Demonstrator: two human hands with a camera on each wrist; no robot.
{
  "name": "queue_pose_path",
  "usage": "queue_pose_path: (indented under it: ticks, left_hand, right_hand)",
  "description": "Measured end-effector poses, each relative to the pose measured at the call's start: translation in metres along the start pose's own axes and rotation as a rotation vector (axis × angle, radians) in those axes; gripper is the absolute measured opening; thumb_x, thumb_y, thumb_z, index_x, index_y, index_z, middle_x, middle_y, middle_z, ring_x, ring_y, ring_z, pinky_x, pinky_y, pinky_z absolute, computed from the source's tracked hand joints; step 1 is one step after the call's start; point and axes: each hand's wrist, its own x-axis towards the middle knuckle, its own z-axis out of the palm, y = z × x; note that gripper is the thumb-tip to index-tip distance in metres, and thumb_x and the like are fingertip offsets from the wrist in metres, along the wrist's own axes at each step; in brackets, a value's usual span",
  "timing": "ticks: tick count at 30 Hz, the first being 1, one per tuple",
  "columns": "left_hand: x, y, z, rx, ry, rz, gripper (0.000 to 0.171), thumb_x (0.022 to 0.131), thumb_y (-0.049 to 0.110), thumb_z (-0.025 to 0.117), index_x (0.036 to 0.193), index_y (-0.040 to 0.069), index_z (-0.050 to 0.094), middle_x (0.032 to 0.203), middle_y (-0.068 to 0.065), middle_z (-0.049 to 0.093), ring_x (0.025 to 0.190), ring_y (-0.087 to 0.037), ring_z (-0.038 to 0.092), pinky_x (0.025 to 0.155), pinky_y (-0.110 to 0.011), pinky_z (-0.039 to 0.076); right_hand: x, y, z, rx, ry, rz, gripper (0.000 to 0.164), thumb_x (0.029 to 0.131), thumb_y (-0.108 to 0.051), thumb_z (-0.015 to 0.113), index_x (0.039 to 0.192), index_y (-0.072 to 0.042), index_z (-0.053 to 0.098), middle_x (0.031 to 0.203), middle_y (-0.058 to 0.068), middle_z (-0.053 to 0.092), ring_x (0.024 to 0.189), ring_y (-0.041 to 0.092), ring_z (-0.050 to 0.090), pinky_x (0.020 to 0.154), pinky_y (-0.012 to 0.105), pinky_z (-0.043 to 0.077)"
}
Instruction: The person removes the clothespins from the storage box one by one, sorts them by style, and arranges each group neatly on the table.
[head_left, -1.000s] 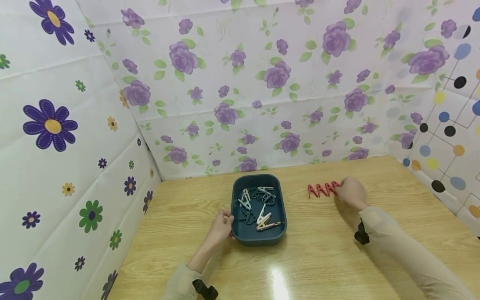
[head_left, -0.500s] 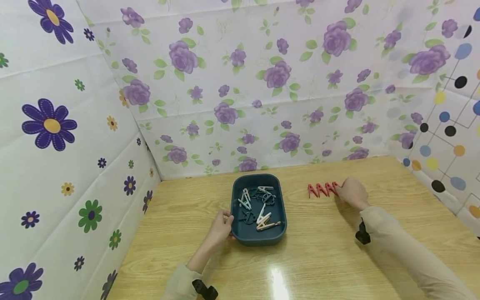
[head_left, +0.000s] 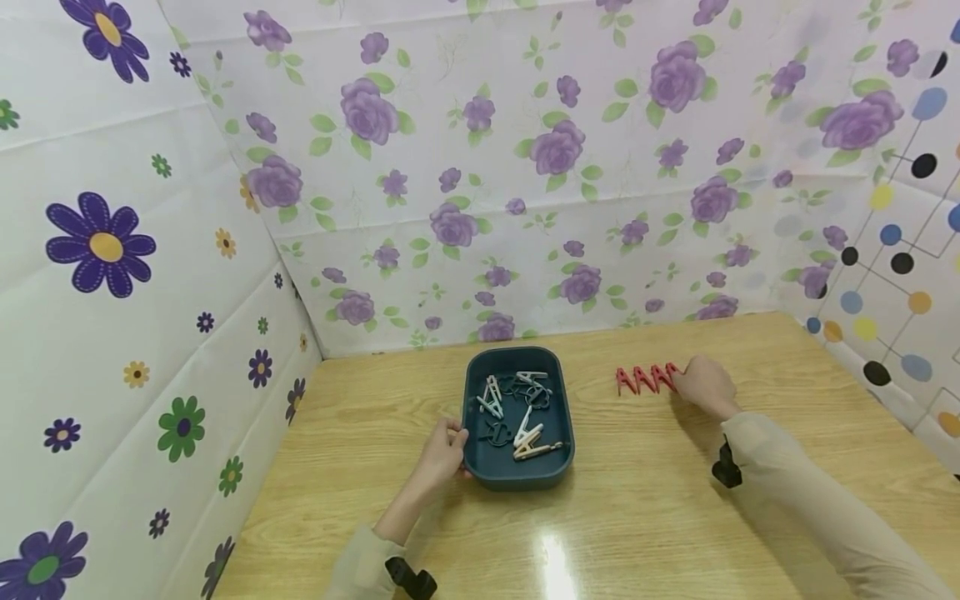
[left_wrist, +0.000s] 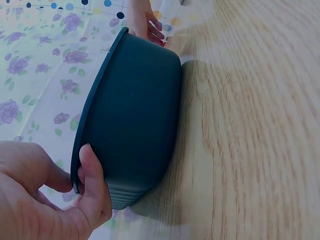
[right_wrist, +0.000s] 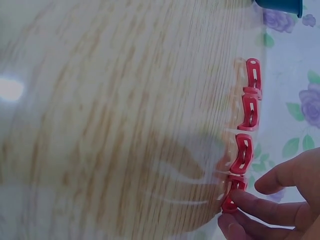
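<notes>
- The person's left hand (head_left: 441, 452) pinches the rim of a dark teal, rectangular plastic container (left_wrist: 135, 105) on its left side, near its near-left corner.
- The right hand (head_left: 705, 386) has its fingertips on the rightmost of four A-shaped red plastic clips (right_wrist: 241, 162); the thumb seems to stand apart, and whether that clip is pinched cannot be told.
- The clips form a row right of the container, toward the far edge of the pale wooden desk (head_left: 615, 500); they appear to stand on their legs, close together.
- Inside the container lie a slim white clip (head_left: 522, 427), a beige clip (head_left: 527, 447) and other small clips.
- The step in hand looks like squaring up the end clip: light fingertip pressure along the row's line should suit, since a hard push could topple its neighbours; the container is best held steady meanwhile.
</notes>
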Motion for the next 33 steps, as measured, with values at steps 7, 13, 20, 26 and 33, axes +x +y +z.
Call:
queue_pose_path:
  ticks: [7,13,20,26,33]
  left_hand:
    - [0.001,0.0,0.0,0.008,0.009,-0.003,0.019,0.105,0.013,0.039,0.118,0.0,0.04,0.089,-0.015,0.053,0.057,-0.016,0.054,0.062,-0.043,0.058]
    - [0.001,-0.001,0.0,0.023,0.006,0.001,0.02,0.105,0.013,0.038,0.119,-0.001,0.04,0.093,-0.019,0.055,0.057,-0.015,0.055,0.061,-0.042,0.059]
    - [0.002,-0.002,-0.001,0.028,0.002,0.001,0.019,0.105,0.013,0.038,0.119,0.0,0.04,0.094,-0.02,0.056,0.057,-0.015,0.055,0.063,-0.043,0.059]
    - [0.003,-0.002,0.0,0.02,0.007,0.006,0.017,0.105,0.013,0.038,0.117,0.0,0.04,0.092,-0.019,0.055,0.056,-0.015,0.055,0.062,-0.043,0.059]
    - [0.002,-0.002,0.0,0.017,-0.001,0.004,0.019,0.105,0.013,0.037,0.118,0.0,0.04,0.094,-0.021,0.055,0.058,-0.015,0.055,0.062,-0.042,0.058]
  right_hand:
    - [-0.001,0.0,0.0,-0.006,0.004,-0.008,0.047,0.094,-0.023,0.045,0.047,-0.018,0.043,0.041,-0.007,0.034,0.039,0.01,0.032,0.037,0.021,0.024]
    - [-0.003,-0.002,-0.001,-0.007,-0.002,-0.016,0.045,0.094,-0.021,0.044,0.049,-0.017,0.044,0.042,-0.006,0.034,0.039,0.01,0.031,0.037,0.021,0.023]
    - [-0.004,-0.003,-0.001,0.015,0.001,-0.03,0.045,0.093,-0.021,0.043,0.049,-0.017,0.044,0.042,-0.006,0.035,0.038,0.01,0.031,0.036,0.021,0.023]
    - [-0.004,-0.004,-0.002,0.009,0.026,-0.084,0.045,0.094,-0.02,0.045,0.049,-0.017,0.042,0.042,-0.005,0.037,0.038,0.01,0.031,0.036,0.021,0.024]
    - [-0.011,-0.03,-0.006,-0.015,0.074,-0.24,0.042,0.091,-0.011,0.047,0.051,-0.016,0.038,0.044,-0.005,0.03,0.042,0.01,0.023,0.04,0.021,0.02]
